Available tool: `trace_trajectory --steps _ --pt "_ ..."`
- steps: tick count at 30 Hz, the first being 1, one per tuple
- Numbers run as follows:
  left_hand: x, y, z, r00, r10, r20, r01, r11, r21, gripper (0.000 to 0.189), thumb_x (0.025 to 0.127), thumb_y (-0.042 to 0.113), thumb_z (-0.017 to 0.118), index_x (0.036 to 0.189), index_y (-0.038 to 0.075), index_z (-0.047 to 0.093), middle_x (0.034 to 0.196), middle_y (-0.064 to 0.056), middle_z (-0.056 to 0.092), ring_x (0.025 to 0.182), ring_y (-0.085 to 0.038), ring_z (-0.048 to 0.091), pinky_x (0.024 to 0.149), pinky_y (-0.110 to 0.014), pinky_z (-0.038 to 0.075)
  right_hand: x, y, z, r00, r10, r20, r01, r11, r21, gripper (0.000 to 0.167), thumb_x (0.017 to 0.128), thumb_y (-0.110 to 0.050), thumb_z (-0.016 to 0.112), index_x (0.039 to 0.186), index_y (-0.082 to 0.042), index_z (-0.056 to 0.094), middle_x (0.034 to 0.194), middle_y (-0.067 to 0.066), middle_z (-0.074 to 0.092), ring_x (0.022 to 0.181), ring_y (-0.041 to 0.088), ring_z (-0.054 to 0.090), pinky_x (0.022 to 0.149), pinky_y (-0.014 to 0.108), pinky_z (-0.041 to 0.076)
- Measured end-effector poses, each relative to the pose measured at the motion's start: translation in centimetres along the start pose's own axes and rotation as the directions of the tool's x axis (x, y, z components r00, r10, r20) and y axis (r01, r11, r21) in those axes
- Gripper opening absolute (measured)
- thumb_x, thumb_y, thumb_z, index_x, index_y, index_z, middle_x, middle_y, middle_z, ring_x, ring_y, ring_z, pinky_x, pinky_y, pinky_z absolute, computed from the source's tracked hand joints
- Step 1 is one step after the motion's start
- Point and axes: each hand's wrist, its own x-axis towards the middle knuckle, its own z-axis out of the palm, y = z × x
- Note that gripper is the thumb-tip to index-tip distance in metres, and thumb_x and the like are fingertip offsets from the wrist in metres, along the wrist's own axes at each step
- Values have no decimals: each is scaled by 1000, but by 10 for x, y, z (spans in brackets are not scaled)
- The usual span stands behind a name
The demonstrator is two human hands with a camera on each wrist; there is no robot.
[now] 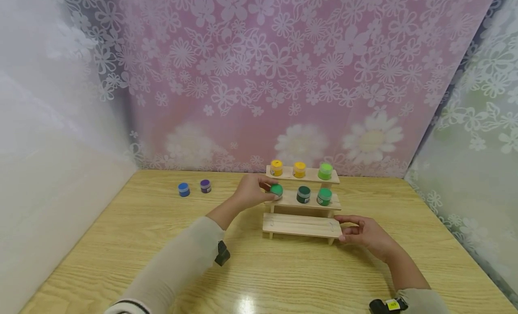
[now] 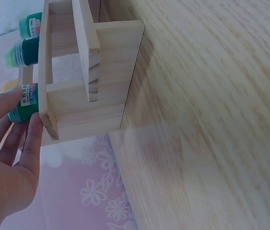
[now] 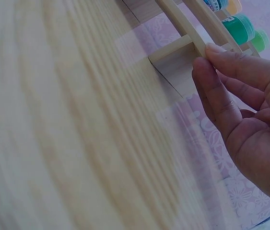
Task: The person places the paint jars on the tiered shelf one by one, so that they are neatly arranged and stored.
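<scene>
A three-tier wooden stand (image 1: 301, 225) faces me on the table. At the left end of its middle shelf, my left hand (image 1: 252, 191) pinches a green paint jar (image 1: 276, 190) between thumb and fingers; in the left wrist view the jar (image 2: 28, 101) stands at the shelf board. Beside it on that shelf are a dark green jar (image 1: 303, 195) and another green jar (image 1: 324, 196). My right hand (image 1: 366, 236) holds the right end of the bottom shelf, thumb and fingertips at its edge in the right wrist view.
The top shelf carries two yellow jars (image 1: 276, 168) and a light green jar (image 1: 325, 171). A blue jar (image 1: 184, 190) and a purple jar (image 1: 205, 186) stand on the table (image 1: 251, 269) to the left. Behind the stand hangs a floral curtain (image 1: 259, 80).
</scene>
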Motion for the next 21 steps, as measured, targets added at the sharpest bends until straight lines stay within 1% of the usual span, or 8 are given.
trace_trajectory --steps 6,11,16,18,21 --pt "-1 1 1 1000 -11 -16 10 999 -31 39 80 13 82 117 11 73 113 -6 68 97 -24 67 68 -26 56 0 0 0 1000 -1 -2 1 1000 -5 69 88 -11 73 144 10 38 115 15 63 97 19 67 84 36 56" --pt "-1 -3 1 999 -26 -30 24 997 -72 39 79 14 83 117 11 72 111 -4 68 97 -24 67 70 -27 57 0 0 0 1000 0 -8 0 1000 -11 68 88 -11 73 143 10 39 115 15 63 96 18 66 83 35 57" --pt "-6 -7 0 998 -35 -45 30 992 -120 38 80 15 83 116 14 73 109 0 69 96 -18 67 72 -28 57 0 0 0 1000 -4 -3 4 1000 -8 68 88 -10 73 144 10 38 116 16 63 97 18 67 83 35 56" --pt "-9 -8 -2 998 -35 -44 29 990 -141 37 80 15 83 116 15 72 110 0 69 97 -17 67 73 -29 57 0 0 0 1000 -5 -2 5 1000 -9 69 88 -10 73 144 10 38 117 16 63 98 18 67 83 35 56" --pt "-14 -10 -6 999 -33 -33 27 985 -171 40 80 15 83 118 15 72 117 -3 67 100 -20 66 75 -30 58 0 0 0 1000 -6 -3 5 1000 -8 69 88 -10 73 144 11 38 118 16 62 98 18 67 83 35 57"
